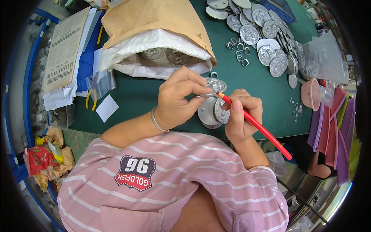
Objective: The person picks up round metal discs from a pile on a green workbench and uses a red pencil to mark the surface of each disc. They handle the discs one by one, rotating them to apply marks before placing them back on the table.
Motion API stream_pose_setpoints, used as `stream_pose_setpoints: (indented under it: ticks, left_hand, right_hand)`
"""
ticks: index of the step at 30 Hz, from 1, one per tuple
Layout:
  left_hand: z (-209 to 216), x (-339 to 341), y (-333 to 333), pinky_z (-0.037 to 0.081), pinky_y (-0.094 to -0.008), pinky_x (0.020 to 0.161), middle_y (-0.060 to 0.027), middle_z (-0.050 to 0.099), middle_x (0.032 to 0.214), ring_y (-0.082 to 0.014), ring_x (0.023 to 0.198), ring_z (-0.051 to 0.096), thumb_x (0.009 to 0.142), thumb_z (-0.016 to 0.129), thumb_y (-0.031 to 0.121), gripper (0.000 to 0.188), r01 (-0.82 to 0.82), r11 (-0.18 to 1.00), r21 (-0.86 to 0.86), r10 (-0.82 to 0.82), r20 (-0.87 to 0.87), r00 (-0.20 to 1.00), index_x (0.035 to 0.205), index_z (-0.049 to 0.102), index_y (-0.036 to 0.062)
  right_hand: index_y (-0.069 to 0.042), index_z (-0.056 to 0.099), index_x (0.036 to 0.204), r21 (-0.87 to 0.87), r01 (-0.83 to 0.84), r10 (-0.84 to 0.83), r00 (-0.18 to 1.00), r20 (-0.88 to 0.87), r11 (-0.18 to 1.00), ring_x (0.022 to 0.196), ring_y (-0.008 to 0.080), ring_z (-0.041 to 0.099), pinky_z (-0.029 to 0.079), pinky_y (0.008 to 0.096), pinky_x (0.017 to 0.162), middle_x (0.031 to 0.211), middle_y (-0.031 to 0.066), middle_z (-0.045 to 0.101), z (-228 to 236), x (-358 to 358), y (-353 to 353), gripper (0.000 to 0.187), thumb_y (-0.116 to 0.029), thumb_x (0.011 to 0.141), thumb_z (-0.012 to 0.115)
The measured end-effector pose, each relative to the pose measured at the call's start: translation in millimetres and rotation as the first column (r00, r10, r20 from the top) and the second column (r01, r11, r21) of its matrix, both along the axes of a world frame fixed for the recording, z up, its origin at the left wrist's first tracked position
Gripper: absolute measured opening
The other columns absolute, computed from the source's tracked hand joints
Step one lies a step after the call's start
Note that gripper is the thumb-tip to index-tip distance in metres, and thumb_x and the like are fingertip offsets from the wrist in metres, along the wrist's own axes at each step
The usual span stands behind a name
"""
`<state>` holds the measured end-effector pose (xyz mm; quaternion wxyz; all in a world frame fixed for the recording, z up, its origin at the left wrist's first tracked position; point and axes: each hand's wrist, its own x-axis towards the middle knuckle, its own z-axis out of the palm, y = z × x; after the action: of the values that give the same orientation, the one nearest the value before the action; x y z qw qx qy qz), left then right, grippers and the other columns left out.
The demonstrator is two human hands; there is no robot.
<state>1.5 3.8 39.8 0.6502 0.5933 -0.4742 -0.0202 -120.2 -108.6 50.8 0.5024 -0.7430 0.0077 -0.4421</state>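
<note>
Pinching a silver medal (215, 85) in the left hand (178, 94), nearly closed, with thumb and bent fingertips at its left side. Holding it just to the right of that hand, above and to the left of the right hand (244, 116). Gripping a red pencil (266, 134) in the right hand, with thumb and fingers folded round the shaft and the point angled up to the lower edge of the silver medal. Cannot tell from this view whether touching it or just short of it. Having a few loose medals (208, 111) overlapping on the green table (278, 112), between both hands, and a small ring (213, 74) just beyond the silver medal. Facing a paper bag (154, 17) with dull medals (179, 58) in its mouth. Looking, farther right, onto a heap of medals (269, 29) with metal rings (240, 47) near its left edge, then a clear plastic bag (324, 54) and a pink cup (310, 94)
</note>
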Motion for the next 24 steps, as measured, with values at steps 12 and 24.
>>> stream_pose_setpoints:
  ticks: [12,24]
  left_hand:
    - [0.6,0.9,0.7,0.049,-0.0271,0.063,-0.0097,0.059,0.08,-0.0199,0.072,0.06,0.058,0.069,-0.011,0.022,-0.016,1.0,0.003,0.016,-0.008,1.0,0.076,0.064,0.0015]
    - [1.7,-0.3,0.1,0.047,-0.0272,0.059,-0.0093,0.059,0.079,-0.0204,0.07,0.059,0.058,0.069,-0.01,0.021,-0.012,0.999,0.052,0.012,0.007,1.0,0.075,0.065,0.0021]
  right_hand:
    - [0.0,0.047,0.083,-0.028,-0.013,0.012,0.998,-0.061,1.0,0.054,0.0162,0.051,0.043,0.0298,0.057,0.065,0.0099,0.057,-1.5,-1.6,-1.9,0.005,0.002,0.083,0.051]
    - [-0.001,0.049,0.082,-0.009,-0.035,0.035,0.999,-0.042,0.999,0.053,0.017,0.052,0.041,0.03,0.056,0.065,0.0099,0.059,-0.1,3.6,3.1,0.007,0.004,0.08,0.054]
